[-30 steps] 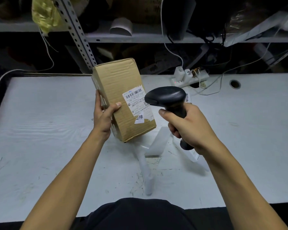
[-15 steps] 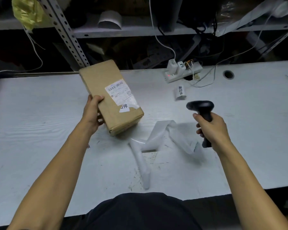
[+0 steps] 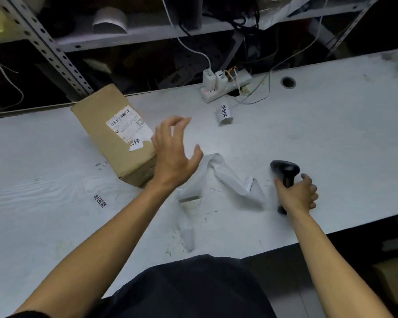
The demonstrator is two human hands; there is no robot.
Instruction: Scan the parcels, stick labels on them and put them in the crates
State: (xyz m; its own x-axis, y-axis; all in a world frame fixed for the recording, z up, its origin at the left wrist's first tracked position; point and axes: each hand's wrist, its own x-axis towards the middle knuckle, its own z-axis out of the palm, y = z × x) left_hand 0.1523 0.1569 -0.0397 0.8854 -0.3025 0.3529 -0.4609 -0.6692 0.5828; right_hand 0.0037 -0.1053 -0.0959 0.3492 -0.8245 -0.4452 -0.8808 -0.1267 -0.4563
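The parcel point(image 3: 115, 136), a brown cardboard box, lies on the white desk point(image 3: 331, 138) at its left rear, with a barcode shipping label point(image 3: 128, 123) and a small white sticker point(image 3: 136, 144) on its top face. The left hand point(image 3: 174, 154) hovers just beside the box's right end, fingers spread and relaxed, grasping nothing. The right hand point(image 3: 298, 195) grips the handle of the black scanner point(image 3: 285, 173), which stands upright on the desk near the front edge. Between the hands lies a curled strip of white label backing point(image 3: 228, 177). A loose curled label point(image 3: 224, 114) sits near the power strip point(image 3: 225, 84) at the back.
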